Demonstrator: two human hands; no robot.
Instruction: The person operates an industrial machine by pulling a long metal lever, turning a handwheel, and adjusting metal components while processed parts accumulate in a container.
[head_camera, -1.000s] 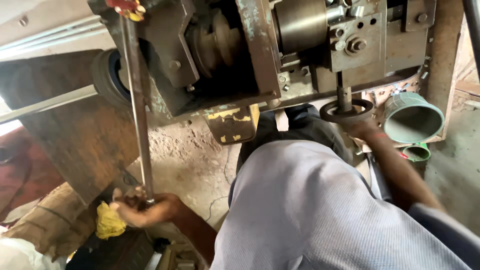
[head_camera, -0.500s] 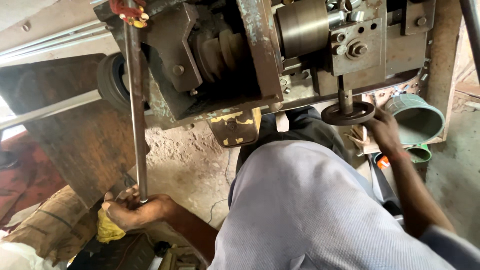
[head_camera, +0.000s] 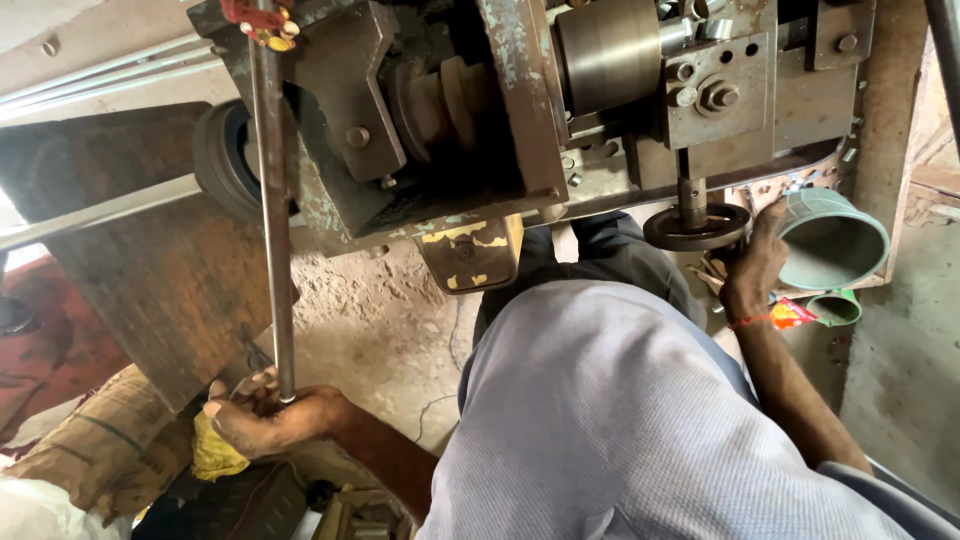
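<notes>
My left hand (head_camera: 262, 415) is at the lower left, closed around the bottom end of a long steel rod (head_camera: 272, 220) that runs up to a red and yellow fitting at the top of a grey machine (head_camera: 480, 110). A yellow rag (head_camera: 215, 455) lies just under that hand. My right hand (head_camera: 752, 270) reaches to the right side of a small dark handwheel (head_camera: 697, 227) under the machine. Its fingers curl on the wheel's right rim, and one finger points up beside a green cup-shaped pipe piece (head_camera: 835, 240). My grey-clad knee fills the lower middle.
A worn wooden board (head_camera: 150, 260) leans at the left beside a black wheel (head_camera: 222, 155). A brown sack (head_camera: 95, 455) lies at the lower left. A smaller green cup (head_camera: 835, 308) sits under the large one. A yellow-flecked metal plate (head_camera: 470, 255) hangs under the machine over a dirt floor (head_camera: 370, 330).
My right hand has slid from under the handwheel to its right rim. My left hand keeps hold of the rod's lower end and has shifted slightly.
</notes>
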